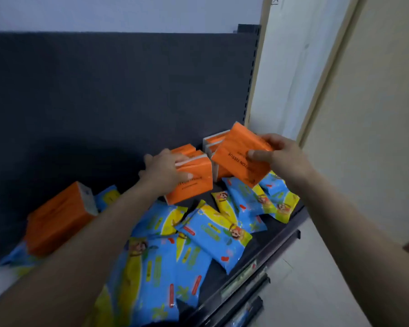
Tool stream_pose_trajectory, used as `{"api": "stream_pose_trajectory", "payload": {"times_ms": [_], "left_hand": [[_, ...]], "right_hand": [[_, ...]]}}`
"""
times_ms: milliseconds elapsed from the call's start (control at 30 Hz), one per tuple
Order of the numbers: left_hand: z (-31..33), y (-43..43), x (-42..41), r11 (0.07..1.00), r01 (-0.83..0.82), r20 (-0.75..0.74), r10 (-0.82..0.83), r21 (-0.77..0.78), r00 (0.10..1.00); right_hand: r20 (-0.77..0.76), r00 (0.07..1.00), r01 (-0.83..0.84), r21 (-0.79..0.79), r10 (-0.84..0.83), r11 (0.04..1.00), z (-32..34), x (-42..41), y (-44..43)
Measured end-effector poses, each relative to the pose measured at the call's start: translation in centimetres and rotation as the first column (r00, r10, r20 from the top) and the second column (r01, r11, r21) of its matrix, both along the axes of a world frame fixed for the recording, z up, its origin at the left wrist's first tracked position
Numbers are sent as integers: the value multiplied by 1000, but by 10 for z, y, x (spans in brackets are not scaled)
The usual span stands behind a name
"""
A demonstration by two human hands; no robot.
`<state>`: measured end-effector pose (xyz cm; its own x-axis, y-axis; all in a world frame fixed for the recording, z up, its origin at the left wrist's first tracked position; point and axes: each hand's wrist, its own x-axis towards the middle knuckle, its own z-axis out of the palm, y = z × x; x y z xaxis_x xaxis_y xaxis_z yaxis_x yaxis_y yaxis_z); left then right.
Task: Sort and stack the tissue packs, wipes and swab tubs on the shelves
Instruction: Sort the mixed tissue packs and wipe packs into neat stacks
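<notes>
Charcoal-grey back panel (104, 90) fills the upper left of the view, with a pale wall to its right; below it runs the dark shelf (282, 228), its front rail slanting down towards the lower middle; blue-and-yellow wipes packs (213, 234) lie strewn over most of the shelf, overlapping one another at odd angles from the near left to the far right end; a big orange tissue pack (57, 218) rests on the wipes at the left, tilted up on its side; a small stack of orange packs (213, 140) stands in the far right corner, against the panel; just in front and left of that stack sits the middle tissue pack (194, 182), on the shelf; the left hand (162, 171) lies over its left end and appears to grip it, thumb on the front face; the right hand (281, 156) holds the tilted tissue pack (239, 156) by its right end, thumb on top, raised above the wipes and just in front of the stack.
</notes>
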<state>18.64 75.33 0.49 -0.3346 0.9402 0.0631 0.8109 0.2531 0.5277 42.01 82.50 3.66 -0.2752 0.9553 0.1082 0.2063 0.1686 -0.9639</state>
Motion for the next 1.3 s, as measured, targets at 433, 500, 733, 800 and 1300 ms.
{"api": "stream_pose_trajectory", "payload": {"times_ms": [433,500,733,800,1300], "left_hand": [[-28,19,37,962,-249,-123,262,116,957],[-27,15,36,962,-245,-97,257,124,961],[-18,-6,27,939,-246,127,221,242,967],[-15,-14,25,925,-266,148,233,272,961],[-6,-44,28,970,-163,214,123,181,969]], "right_hand": [[85,862,-495,-70,500,866,-1,3,80],[121,825,-548,-66,551,834,-2,-3,80],[473,695,-650,90,542,754,-8,-36,65],[589,668,-648,161,454,745,-13,-47,61],[758,602,-650,285,249,704,-41,-75,41]]}}
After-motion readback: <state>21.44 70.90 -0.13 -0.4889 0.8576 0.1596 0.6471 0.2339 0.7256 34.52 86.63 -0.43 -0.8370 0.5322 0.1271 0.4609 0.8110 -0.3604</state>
